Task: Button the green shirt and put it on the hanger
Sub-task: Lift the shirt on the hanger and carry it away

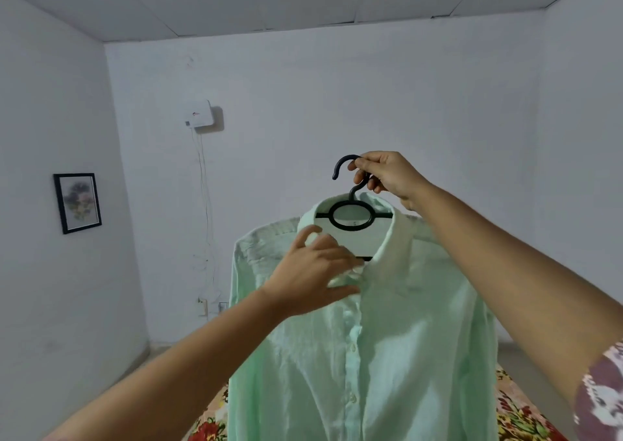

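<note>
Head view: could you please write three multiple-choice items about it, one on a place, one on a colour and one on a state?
1. Where is the framed picture?
A. on the left wall
B. on a door
C. on a shelf

2. What colour is the hanger?
A. white
B. black
C. red

3. In what state is the green shirt?
A. folded flat
B. crumpled in a heap
C. hung on the hanger, front buttoned

Answers:
1 A, its dark frame hangs on the left wall.
2 B, the hook and ring are black.
3 C, the collar sits around the hanger and the buttoned front is closed.
</note>
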